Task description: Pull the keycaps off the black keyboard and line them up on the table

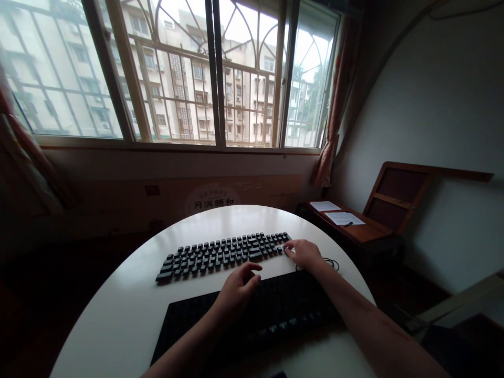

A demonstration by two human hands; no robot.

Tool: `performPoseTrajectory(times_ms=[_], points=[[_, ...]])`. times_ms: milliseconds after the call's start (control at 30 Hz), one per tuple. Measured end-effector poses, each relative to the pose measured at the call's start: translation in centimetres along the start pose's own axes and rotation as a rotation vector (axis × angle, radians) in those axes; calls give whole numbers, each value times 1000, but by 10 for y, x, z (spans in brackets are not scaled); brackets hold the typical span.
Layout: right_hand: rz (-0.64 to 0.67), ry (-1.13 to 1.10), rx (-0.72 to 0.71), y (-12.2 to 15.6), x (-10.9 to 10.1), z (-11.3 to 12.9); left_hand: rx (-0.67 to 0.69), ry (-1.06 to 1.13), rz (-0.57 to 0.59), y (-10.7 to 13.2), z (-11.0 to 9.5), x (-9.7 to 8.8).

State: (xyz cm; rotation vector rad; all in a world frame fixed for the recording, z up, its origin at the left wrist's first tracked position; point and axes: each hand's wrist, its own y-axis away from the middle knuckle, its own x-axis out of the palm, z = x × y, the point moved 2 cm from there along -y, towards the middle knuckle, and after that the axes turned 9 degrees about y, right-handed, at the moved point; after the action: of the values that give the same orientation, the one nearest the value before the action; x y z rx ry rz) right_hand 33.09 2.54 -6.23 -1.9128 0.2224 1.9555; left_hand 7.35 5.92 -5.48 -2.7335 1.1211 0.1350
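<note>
A black keyboard [220,252] with rows of dark keycaps lies across the middle of a round white table [118,315]. In front of it lies a flat black board [275,310], with a short row of keys near its front edge. My left hand [238,289] hovers over the board's far edge, just below the keyboard. Its fingers are curled towards the thumb, and what they hold is hidden. My right hand [303,253] rests at the keyboard's right end, fingertips bunched against the last keys.
A thin black cable [333,262] loops on the table right of my right hand. A low wooden desk [354,231] with papers stands at the right wall. A barred window and a cardboard panel lie beyond the table.
</note>
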Motion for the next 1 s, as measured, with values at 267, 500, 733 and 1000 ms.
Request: performPoseTrajectory(times_ms=[267,500,733,1000], points=[[13,16,-29,0,2,-1,5,8,-4,-1,1,0],[-9,-9,-36,-1,2,-2,-17,16,-3,-1,2,1],[-227,-93,-51,3,-7,-1,1,6,10,-1,1,1],[-536,-186,6,17,-40,-15,40,-81,-1,-1,-4,0]])
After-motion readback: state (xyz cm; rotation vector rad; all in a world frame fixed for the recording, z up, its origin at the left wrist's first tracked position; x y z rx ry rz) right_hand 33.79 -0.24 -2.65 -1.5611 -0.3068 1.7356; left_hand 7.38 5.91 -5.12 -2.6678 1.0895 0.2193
